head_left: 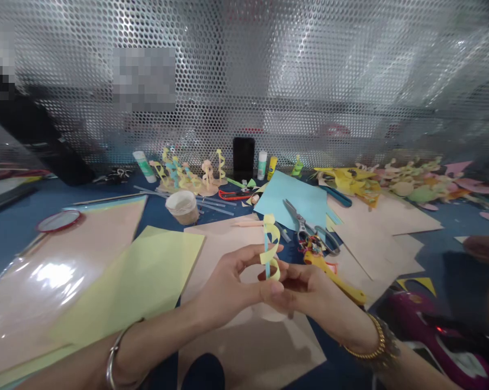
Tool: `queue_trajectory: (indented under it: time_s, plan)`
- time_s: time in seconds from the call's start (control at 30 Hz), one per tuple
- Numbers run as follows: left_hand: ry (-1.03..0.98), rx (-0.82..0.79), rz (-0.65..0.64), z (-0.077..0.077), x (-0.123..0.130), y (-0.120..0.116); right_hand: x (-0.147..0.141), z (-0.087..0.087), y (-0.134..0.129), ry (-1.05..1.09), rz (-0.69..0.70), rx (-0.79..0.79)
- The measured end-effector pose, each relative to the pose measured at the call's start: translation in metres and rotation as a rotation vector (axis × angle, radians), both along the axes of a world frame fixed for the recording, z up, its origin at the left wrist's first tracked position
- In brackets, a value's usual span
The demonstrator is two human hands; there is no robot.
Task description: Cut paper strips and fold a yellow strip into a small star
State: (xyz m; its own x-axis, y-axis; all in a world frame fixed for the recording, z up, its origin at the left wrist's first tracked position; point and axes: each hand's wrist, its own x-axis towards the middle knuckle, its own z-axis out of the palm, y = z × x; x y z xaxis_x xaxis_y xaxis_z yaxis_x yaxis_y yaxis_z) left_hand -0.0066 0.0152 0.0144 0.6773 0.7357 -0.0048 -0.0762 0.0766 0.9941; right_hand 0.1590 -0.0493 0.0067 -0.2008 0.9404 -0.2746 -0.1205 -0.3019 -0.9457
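My left hand [240, 279] and my right hand [315, 298] meet in front of me, both closed on a small paper spiral [272, 234]. It is a yellow paper strip curling round an upright blue strip [267, 249]. The left thumb and fingers pinch its lower part; the right fingertips press there from the other side. A pale round piece [271, 312] shows just below the fingers, partly hidden by them. Under the hands lies a pale pink paper sheet [244, 352] with a round hole cut from it. A pencil-like stick [246, 223] rests on the sheet's far edge.
Scissors [301, 219] lie on blue paper [283, 189], near a yellow-handled tool [338, 279]. A paper cup [182, 207], several finished spirals [207, 176], glue sticks [262, 165] and a phone [243, 157] stand behind. Yellow paper [147, 271] lies left; a purple glue gun [427, 325] lies right, near another person's hand [482, 249].
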Motion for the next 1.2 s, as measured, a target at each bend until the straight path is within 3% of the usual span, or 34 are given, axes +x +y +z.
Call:
queue_trajectory:
  time_s: [0.17,0.6,0.9,1.2]
  plan:
    - [-0.044,-0.053,-0.013,-0.002,-0.001,-0.001,-0.001,0.001,0.001,0.016,0.017,-0.026]
    - [0.052,0.122,0.069,-0.001,-0.001,-0.003,-0.002,0.007,-0.001,0.01,0.039,-0.046]
    - [0.101,0.175,0.11,-0.008,-0.005,0.001,0.004,-0.003,-0.001,0.019,0.012,0.036]
    - [0.099,0.137,0.129,-0.011,-0.005,0.0,0.005,-0.002,0.001,-0.03,0.009,0.081]
